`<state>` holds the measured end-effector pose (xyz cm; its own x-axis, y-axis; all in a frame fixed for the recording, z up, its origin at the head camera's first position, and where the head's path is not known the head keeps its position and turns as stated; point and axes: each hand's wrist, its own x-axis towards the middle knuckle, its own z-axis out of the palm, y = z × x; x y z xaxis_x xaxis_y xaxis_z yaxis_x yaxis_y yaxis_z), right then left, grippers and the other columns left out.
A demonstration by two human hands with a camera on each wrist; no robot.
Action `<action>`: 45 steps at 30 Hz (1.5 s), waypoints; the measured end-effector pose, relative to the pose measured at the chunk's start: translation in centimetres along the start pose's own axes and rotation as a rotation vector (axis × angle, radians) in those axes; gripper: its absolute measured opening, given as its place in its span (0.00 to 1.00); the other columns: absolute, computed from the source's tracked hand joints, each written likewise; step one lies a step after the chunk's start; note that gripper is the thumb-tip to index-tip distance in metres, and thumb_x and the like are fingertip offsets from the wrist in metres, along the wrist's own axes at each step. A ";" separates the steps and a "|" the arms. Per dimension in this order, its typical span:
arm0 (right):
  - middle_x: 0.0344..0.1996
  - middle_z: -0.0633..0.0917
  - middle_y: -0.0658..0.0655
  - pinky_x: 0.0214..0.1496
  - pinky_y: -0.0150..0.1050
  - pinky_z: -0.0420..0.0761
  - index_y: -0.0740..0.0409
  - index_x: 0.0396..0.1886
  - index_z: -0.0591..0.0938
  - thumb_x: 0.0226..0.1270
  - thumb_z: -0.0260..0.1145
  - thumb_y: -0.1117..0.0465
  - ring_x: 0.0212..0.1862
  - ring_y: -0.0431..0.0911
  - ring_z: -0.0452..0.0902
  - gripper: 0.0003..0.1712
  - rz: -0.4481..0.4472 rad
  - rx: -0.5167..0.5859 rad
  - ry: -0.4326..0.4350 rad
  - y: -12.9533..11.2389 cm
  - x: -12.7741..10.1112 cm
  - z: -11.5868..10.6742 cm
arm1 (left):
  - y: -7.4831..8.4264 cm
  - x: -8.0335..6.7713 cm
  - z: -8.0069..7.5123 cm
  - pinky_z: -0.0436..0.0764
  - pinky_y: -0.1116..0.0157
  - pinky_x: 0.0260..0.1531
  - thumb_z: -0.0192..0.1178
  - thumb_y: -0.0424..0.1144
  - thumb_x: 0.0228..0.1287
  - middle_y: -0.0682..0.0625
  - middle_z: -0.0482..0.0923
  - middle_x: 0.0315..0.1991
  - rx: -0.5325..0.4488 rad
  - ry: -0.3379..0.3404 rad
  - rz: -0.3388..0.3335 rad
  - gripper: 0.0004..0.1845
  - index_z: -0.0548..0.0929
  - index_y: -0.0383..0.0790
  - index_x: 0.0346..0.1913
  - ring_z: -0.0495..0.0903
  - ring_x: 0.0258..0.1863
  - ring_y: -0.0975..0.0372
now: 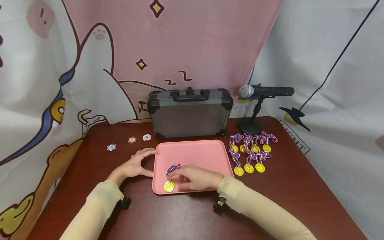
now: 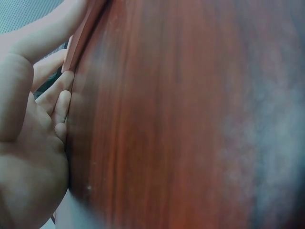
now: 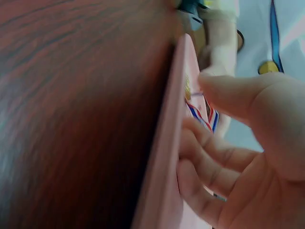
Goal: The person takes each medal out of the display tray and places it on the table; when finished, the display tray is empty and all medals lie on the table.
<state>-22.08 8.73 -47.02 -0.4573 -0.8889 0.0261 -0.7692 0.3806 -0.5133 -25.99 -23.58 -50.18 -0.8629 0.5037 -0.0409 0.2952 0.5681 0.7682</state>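
Head cam: right hand [image 1: 195,178] pinches ribbon of gold medal [image 1: 169,186] at near-left of pink tray [image 1: 204,153]; left hand [image 1: 136,165], fingers spread, holds tray's left edge. L wrist: fingers [image 2: 57,102] on table [image 2: 181,119] w/ tray rim [image 2: 81,36]. R wrist: fingers [image 3: 209,152] curled over ribbon [image 3: 202,114]

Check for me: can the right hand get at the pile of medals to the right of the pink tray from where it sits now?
Probably yes. The right hand rests on the pink tray by one medal; the pile of medals lies on open table on that side, with nothing between. The microphone stand sits behind the pile, out of the way.
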 end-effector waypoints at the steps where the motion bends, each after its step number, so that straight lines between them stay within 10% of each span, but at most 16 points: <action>1: 0.49 0.87 0.47 0.54 0.28 0.78 0.50 0.70 0.80 0.74 0.71 0.55 0.44 0.35 0.80 0.26 -0.016 -0.048 -0.006 -0.2 0.2 0.3 | 0.0 -0.1 0.1 0.47 0.29 0.69 0.84 0.53 0.47 0.46 0.61 0.79 -0.004 -0.002 -0.005 0.50 0.73 0.53 0.76 0.53 0.77 0.43; 22: 0.42 0.81 0.46 0.41 0.31 0.77 0.40 0.67 0.82 0.79 0.66 0.49 0.39 0.35 0.73 0.21 -0.021 -0.323 -0.018 -1.7 1.3 1.7 | -0.2 -0.2 0.2 0.45 0.27 0.68 0.84 0.52 0.49 0.44 0.62 0.79 -0.015 0.009 0.027 0.49 0.74 0.51 0.75 0.53 0.77 0.40; 45: 0.44 0.81 0.48 0.49 0.28 0.74 0.49 0.44 0.84 0.71 0.74 0.59 0.45 0.38 0.73 0.08 0.054 -0.082 0.009 -1.4 0.2 1.0 | 0.0 -0.1 0.0 0.47 0.28 0.68 0.84 0.52 0.48 0.43 0.62 0.78 0.008 0.011 0.025 0.49 0.74 0.50 0.76 0.54 0.76 0.39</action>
<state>-20.62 7.76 -47.15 -0.5031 -0.8642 0.0083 -0.7769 0.4481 -0.4424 -25.93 -23.65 -50.19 -0.8597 0.5106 -0.0141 0.3203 0.5603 0.7639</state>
